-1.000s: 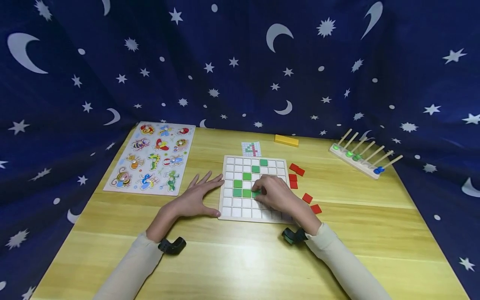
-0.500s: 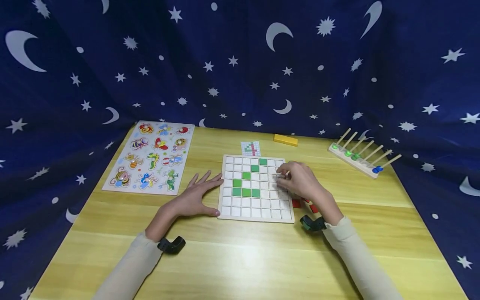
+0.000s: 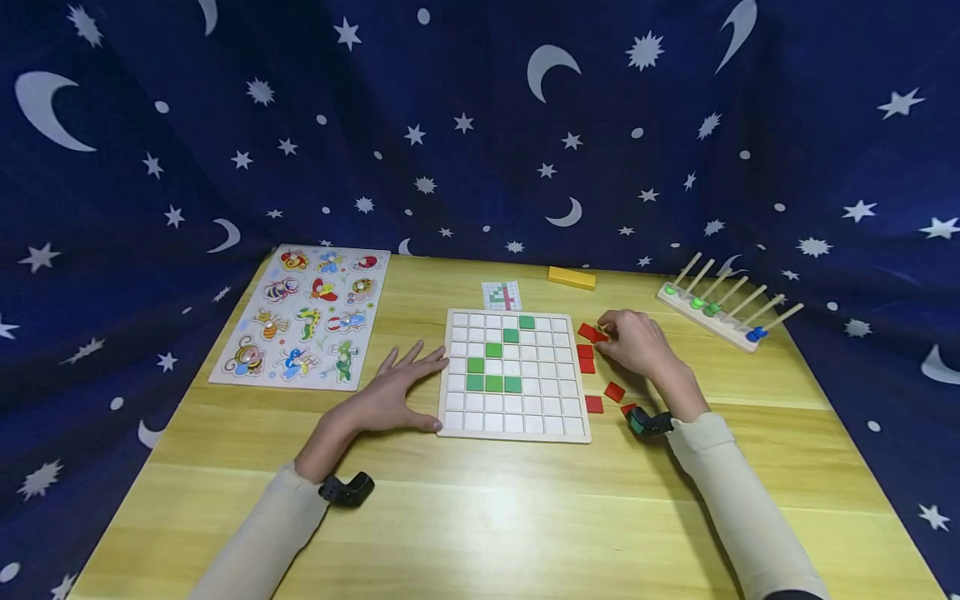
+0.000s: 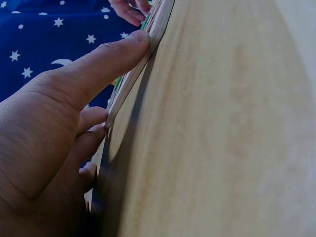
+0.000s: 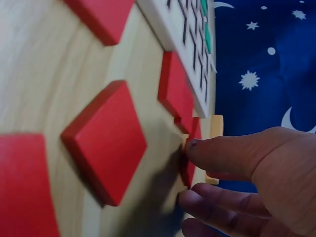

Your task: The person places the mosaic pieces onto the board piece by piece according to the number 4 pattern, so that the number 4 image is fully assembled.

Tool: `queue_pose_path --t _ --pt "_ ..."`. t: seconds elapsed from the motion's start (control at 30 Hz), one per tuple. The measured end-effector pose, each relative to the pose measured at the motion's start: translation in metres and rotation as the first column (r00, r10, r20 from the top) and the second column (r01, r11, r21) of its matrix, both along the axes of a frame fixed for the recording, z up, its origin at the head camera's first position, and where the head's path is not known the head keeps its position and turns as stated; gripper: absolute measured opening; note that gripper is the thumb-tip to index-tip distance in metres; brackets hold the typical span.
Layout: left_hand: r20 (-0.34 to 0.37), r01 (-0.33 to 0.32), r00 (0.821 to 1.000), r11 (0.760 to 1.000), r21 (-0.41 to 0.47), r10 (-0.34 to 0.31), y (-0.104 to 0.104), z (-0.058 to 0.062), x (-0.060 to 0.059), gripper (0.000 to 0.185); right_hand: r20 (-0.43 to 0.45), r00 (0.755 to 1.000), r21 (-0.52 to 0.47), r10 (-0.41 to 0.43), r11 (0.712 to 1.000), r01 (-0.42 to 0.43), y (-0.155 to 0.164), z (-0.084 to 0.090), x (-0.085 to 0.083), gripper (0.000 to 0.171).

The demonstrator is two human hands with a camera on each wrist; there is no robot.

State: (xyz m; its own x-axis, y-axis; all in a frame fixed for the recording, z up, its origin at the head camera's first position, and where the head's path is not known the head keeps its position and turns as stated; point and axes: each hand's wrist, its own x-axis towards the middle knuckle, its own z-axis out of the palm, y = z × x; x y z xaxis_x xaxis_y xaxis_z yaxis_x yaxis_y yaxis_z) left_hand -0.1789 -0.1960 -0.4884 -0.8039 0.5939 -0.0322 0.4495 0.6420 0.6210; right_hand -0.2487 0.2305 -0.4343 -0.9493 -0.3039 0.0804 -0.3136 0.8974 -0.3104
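**Around the worktop's edges**

An animal peg puzzle (image 3: 303, 317) lies flat at the far left of the wooden worktop (image 3: 480, 517). A small pattern card (image 3: 502, 296) sits near the back, with a yellow block (image 3: 572, 277) beside it. At far right stands a peg rack (image 3: 712, 315) carrying green and blue beads. A star-and-moon cloth (image 3: 480, 125) hangs behind.

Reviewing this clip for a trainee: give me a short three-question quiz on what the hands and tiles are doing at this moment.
1. True or false: the left hand lies flat against the grid board.
2. How many green tiles sit in the board?
3. What does the right hand reach? A) the peg rack B) a red tile C) the yellow block

Key
1. True; its thumb presses the board's edge.
2. Seven.
3. B; its fingertips are at the tile, but a closed grip is not clearly visible.
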Motion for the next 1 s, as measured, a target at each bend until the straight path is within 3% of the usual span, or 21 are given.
queue_pose_path --t 0.23,0.67,1.0 --pt "0.003 -0.008 1.000 1.000 0.013 0.007 -0.001 -0.001 -0.001 0.104 -0.019 1.000 -0.004 0.005 1.000 -0.005 0.003 -0.004 -0.004 0.019" --pt "0.005 -0.002 1.000 1.000 0.024 0.002 -0.001 -0.001 0.000 0.103 -0.055 0.998 0.004 0.003 1.000 -0.002 -0.007 -0.001 -0.003 0.022" --pt "0.009 -0.002 1.000 1.000 0.026 0.002 -0.001 -0.001 0.000 0.103 -0.049 0.997 -0.057 0.067 0.996 -0.070 -0.040 0.006 -0.001 0.026"
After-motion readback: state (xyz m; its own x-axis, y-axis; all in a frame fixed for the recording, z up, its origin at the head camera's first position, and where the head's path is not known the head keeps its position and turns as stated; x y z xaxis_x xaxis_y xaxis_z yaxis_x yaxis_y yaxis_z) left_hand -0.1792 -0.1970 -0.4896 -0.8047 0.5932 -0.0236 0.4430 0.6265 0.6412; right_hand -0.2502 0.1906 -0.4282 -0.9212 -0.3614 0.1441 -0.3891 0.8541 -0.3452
